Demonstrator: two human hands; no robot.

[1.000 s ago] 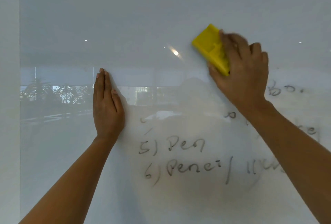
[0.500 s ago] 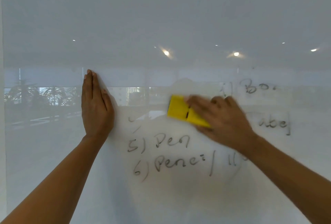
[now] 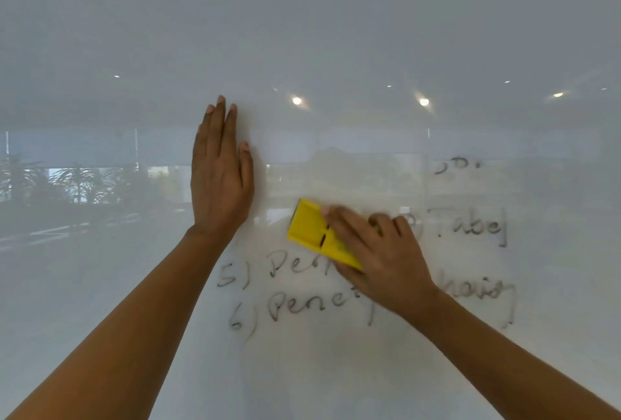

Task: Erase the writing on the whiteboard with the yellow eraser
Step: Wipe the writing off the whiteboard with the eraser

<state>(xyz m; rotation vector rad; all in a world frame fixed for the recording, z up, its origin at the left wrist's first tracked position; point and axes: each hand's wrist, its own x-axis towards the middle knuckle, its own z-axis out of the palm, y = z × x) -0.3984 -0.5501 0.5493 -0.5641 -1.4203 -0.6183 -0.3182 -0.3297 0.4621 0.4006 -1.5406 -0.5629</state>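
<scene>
Whiteboard (image 3: 336, 33) fills the whole view, glossy, reflecting ceiling lights (image 3: 296, 100) and palm-like plants (image 3: 77, 181) at left. Upper area is blank; the remaining writing (image 3: 289, 288) sits lower centre and right: "5) Pe..", "6) Pene..", a word ending "abel" at right, a partly hidden word ending "air" below it, and a fragment of strokes above at upper right. All of it is grey and partly smudged.

Left hand (image 3: 220, 181) is pressed flat on the board, fingers straight and together pointing up, thumb alongside, grasping nothing. It sits left of the eraser, apart from it, above the "5)" line.

Right hand (image 3: 379, 258) is clamped on the eraser (image 3: 317, 235), fingers over its back, pressing it onto the board. The hand is motion-blurred.

Eraser: yellow block, tilted, its upper-left end free and its lower-right end under the hand. It sits just above the "5) Pe.." line, between the left hand and the "abel" word. There is a dark slot mark across its middle.
</scene>
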